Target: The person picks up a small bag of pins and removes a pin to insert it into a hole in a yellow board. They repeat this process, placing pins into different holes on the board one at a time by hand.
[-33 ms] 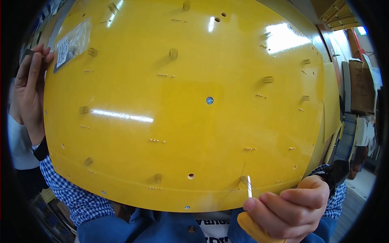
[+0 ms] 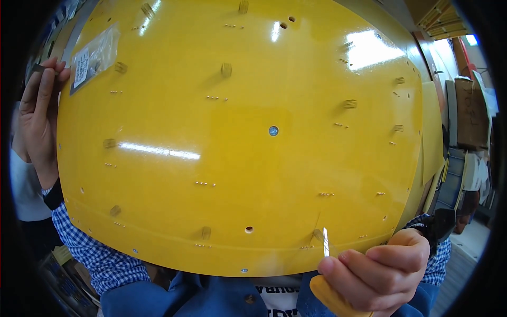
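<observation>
A large glossy yellow board [image 2: 248,164] fills most of the view. My right hand [image 2: 375,269] is closed around a snap-off utility knife [image 2: 326,243] with a yellow handle, its blade out over the board's near right part beside a small brownish hatched mark. At the board's left edge, my left hand [image 2: 42,100] has its thumb and fingers pinched together around a small dark piece, whose kind I cannot make out. Next to those fingers, a clear plastic bag [image 2: 100,50] with a white label lies on the board's upper left corner.
Several brownish hatched marks and rows of small dots are spread over the board. A round metal fastener [image 2: 273,131] sits near its middle, and a hole [image 2: 249,230] near its front edge. Beyond the right edge stands a cardboard box [image 2: 471,113].
</observation>
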`<state>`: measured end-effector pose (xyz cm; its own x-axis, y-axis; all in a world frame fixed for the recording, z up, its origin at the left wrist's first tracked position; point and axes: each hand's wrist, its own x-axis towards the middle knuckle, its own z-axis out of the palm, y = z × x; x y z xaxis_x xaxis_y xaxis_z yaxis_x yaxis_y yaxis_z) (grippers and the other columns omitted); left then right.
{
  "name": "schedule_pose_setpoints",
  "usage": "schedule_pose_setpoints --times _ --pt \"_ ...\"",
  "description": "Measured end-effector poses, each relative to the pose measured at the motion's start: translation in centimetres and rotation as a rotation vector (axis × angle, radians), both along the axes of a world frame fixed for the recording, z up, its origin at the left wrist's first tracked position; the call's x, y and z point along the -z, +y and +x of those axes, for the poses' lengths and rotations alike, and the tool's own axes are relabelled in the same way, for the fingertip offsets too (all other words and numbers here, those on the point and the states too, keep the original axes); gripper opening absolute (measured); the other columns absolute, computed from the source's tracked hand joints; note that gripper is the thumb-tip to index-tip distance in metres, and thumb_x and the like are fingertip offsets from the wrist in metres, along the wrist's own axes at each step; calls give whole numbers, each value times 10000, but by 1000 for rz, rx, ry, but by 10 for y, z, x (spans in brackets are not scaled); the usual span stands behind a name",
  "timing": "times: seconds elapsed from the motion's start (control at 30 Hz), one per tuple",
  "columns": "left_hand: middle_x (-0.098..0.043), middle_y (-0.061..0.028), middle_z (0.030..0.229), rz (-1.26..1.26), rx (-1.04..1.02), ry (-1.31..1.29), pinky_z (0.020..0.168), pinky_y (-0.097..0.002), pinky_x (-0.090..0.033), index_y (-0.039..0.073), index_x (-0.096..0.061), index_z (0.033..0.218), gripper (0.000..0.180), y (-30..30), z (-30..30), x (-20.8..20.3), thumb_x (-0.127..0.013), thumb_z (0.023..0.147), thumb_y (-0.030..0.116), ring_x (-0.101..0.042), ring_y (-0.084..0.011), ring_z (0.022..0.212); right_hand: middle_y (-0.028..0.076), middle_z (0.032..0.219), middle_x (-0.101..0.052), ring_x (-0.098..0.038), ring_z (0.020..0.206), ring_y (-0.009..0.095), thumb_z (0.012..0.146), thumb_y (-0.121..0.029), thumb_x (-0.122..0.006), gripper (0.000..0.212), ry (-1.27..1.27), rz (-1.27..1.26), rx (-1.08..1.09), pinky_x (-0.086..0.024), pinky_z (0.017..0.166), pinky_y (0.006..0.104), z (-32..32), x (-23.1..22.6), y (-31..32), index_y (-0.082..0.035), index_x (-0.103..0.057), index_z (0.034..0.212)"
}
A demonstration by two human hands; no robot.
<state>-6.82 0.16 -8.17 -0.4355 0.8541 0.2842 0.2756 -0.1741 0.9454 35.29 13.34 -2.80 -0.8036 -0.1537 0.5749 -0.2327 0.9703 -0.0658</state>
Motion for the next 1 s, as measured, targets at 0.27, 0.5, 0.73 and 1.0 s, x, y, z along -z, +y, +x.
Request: schedule_pose_setpoints --times 0.27,0.5,0.73,1.0 --pt "-626 -132 1160 -36 40 17 959 -289 -471 18 -542 1248 321 11 0 -3 -498 952 132 -594 -199 1100 36 816 -700 -640 717 115 709 -249 -646 187 -50 -266 73 -483 675 252 9 -13 -8 -95 -681 810" --pt "-644 -127 1124 -6 -1 20 963 -289 -467 15 -545 1244 328 9 4 -2 -507 948 150 -596 -196 1098 -36 854 -656 -564 683 96 736 -237 -687 135 -154 -296 307 -405 663 257 16 -19 -13 -162 -665 846" --pt "-648 -133 1111 22 -31 53 927 -311 -496 12 -589 1195 293 3 11 -4 -538 928 121 -633 -218 1029 -66 888 -600 -500 666 100 712 -280 -729 166 -132 -17 522 -395 644 305 13 -5 -27 -195 -667 840" --pt "-655 -119 1096 63 -184 114 948 -292 -472 38 -598 1192 283 -1 0 -4 -528 942 150 -628 -206 1023 -14 919 -620 -552 711 127 672 -206 -730 186 -287 -15 396 -424 676 320 14 -7 -14 -160 -709 851"
